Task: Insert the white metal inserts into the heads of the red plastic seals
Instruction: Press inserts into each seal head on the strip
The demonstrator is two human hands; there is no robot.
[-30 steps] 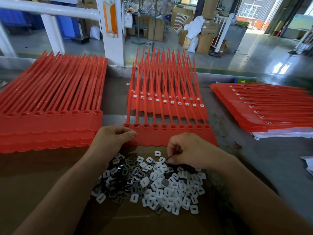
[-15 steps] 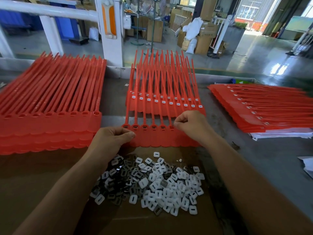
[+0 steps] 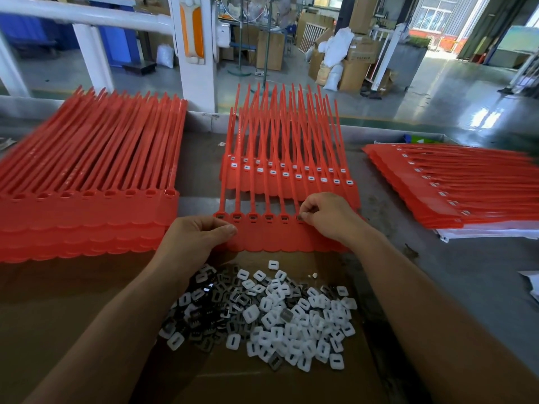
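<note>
Two hands work mid-frame: left hand (image 3: 198,237) pinches the seals (image 3: 277,237) at their edge; right hand (image 3: 326,217) apparently pinches an insert, mostly hidden, over a head (image 3: 298,218). Tilted entry could jam it.

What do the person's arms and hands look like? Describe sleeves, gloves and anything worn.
No sleeves show: both forearms are bare to the frame's edge. The left hand and right hand wear no gloves; no ring, watch or wristband is visible.
</note>
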